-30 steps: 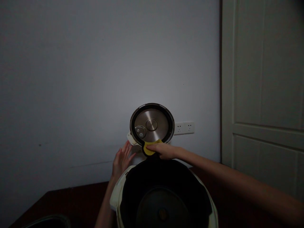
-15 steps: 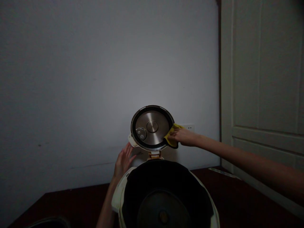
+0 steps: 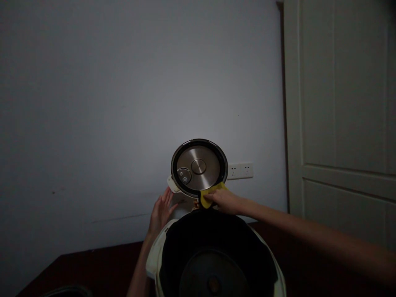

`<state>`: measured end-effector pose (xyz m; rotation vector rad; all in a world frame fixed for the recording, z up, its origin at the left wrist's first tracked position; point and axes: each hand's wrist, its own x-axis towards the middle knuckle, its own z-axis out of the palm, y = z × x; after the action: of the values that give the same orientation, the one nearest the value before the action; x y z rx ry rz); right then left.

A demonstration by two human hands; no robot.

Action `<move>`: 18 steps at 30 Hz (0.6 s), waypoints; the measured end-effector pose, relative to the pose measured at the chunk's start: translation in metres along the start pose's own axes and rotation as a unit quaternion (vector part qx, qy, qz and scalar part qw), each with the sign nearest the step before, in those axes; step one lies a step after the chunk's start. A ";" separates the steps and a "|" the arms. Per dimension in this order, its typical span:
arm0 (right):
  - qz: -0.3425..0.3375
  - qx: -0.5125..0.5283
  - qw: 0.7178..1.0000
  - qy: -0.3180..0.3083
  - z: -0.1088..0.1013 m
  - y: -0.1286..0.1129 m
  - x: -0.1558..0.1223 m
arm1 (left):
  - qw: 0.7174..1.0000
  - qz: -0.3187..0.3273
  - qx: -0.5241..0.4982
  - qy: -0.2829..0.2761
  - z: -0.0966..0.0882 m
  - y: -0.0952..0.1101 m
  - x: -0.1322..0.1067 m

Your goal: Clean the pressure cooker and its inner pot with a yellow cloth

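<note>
In the head view, the right hand pinches a yellow cloth with dark underside. Half a second ago it was at the lower right edge of the round, steel-faced lid; now it is at the bottom edge, so the rubbing seems to go along this rim. The lid stands raised behind the cream cooker body with black interior. The left hand is open beside the lid's cream tab; whether it presses, I cannot tell. The cloth partly hides the brownish hinge; the cooker's front is cut off.
</note>
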<state>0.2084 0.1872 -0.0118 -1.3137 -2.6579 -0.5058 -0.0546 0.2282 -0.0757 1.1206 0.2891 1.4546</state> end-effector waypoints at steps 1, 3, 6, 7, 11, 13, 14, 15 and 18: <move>-0.007 -0.008 1.000 -0.004 0.000 -0.003 0.002 | 1.000 0.002 -0.001 -0.002 -0.001 0.000 0.000; -0.004 -0.059 0.998 -0.005 -0.005 -0.003 0.004 | 1.000 0.005 0.001 -0.005 -0.002 -0.001 0.000; 0.027 -0.121 0.992 -0.006 -0.017 0.008 0.000 | 1.000 0.004 0.004 -0.004 -0.002 -0.001 0.000; 0.039 -0.137 0.990 -0.005 -0.022 0.015 -0.002 | 1.000 0.004 0.004 -0.004 -0.001 0.000 0.000; 0.051 -0.181 0.982 0.004 -0.045 0.044 -0.003 | 1.000 0.000 0.003 -0.007 0.001 0.002 -0.002; 0.035 -0.200 0.979 0.011 -0.059 0.057 0.000 | 1.000 0.001 0.005 -0.004 0.002 0.003 -0.004; 0.026 -0.209 0.978 0.015 -0.067 0.062 0.002 | 1.000 0.003 0.006 -0.002 0.002 0.003 -0.004; 0.017 -0.217 0.976 0.019 -0.074 0.067 0.005 | 1.000 0.004 0.007 -0.002 0.002 0.003 -0.004; -0.004 -0.238 0.971 0.030 -0.097 0.078 0.016 | 1.000 0.005 0.004 -0.004 0.002 0.003 -0.004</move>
<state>0.2574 0.2087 0.1012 -1.3632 -2.5833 -1.2246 -0.0559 0.2236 -0.0743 1.1344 0.2842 1.4596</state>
